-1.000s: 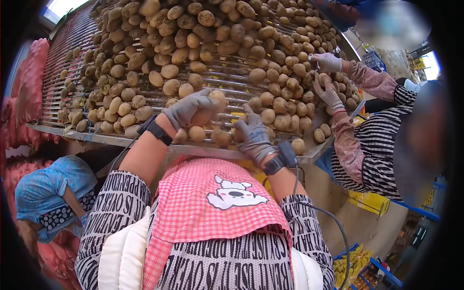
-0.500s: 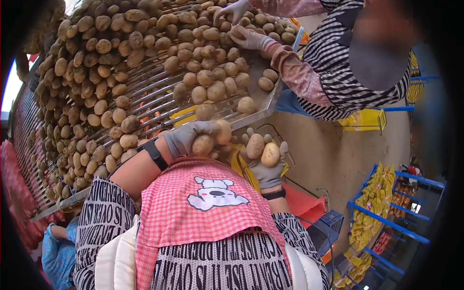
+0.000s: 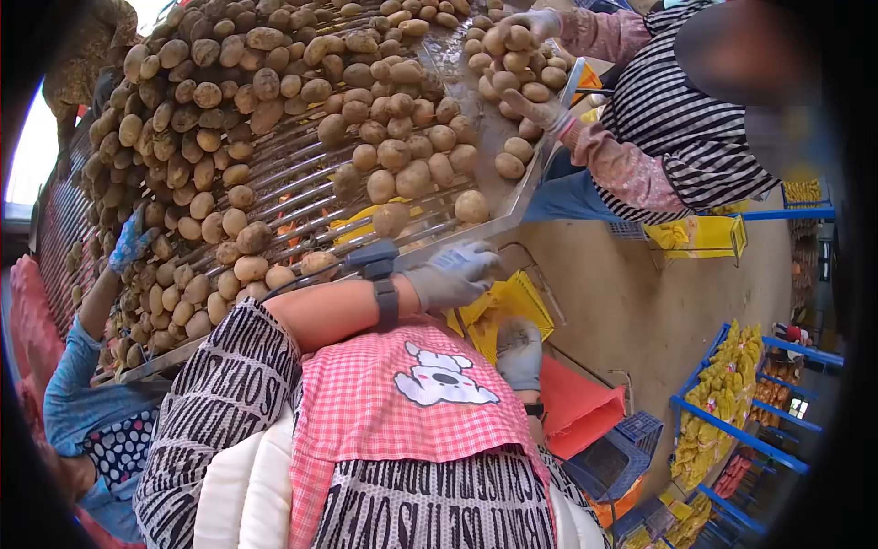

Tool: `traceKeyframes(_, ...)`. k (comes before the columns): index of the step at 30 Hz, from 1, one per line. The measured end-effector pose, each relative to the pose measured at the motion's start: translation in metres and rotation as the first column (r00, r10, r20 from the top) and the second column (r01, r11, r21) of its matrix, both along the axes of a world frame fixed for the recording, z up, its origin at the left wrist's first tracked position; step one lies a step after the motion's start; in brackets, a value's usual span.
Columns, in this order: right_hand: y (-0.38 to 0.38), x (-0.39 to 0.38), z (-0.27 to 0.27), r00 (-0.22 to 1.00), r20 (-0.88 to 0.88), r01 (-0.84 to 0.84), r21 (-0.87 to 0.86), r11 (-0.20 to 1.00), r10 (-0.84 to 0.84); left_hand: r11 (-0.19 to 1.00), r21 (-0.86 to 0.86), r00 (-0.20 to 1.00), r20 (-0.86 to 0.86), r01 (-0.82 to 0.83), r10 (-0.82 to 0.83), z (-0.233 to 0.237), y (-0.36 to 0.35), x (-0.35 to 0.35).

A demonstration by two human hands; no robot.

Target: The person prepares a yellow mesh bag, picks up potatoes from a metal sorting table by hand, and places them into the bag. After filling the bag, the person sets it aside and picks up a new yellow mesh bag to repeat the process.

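My left hand [image 3: 453,274], in a grey glove, reaches over the mouth of a yellow bag [image 3: 530,297]. Its fingers are stretched out and slightly bent, and no potato shows in it. Lower down, at the bag's near side, is my right hand [image 3: 519,352] in a dirt-stained grey glove. Its fingers are foreshortened but look apart, with nothing visible in them. Beyond my left hand, potatoes [image 3: 413,177] lie on a sorting grate of metal bars [image 3: 306,212]. One potato [image 3: 472,206] sits near the grate's metal edge. The bag's inside is mostly hidden.
Across the grate, a co-worker's gloved hands [image 3: 540,110] handle potatoes. Another person's blue-gloved hand [image 3: 131,242] touches the pile at left. A red bag [image 3: 581,407] and blue crate [image 3: 631,439] stand at my right. Filled yellow bags [image 3: 722,403] lie on blue racks.
Both hands held potatoes before; none show in them now. My left hand has moved right over the bag, my right hand lower. The co-worker's hands moved right; a blue-gloved hand appeared at left.
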State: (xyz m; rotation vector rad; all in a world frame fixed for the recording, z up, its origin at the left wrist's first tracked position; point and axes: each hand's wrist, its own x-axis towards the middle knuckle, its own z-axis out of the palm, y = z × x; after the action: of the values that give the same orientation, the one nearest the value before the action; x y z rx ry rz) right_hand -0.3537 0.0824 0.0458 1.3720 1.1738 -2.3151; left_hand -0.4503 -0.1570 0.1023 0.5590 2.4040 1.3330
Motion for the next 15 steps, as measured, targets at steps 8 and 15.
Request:
traceKeyframes(8, -0.099, -0.150, 0.037, 0.635, -0.424, -0.413, 0.520, 0.747, 0.646, 0.731, -0.645, 0.957, -0.288, -0.222, 0.036, -0.001, -0.122, -0.015)
traceKeyframes(15, -0.144, -0.216, 0.019, -0.005, 0.463, -0.043, 0.886, -0.463, 0.886, 0.765, -0.585, 0.950, -0.291, -0.268, 0.110, 0.014, -0.166, 0.020)
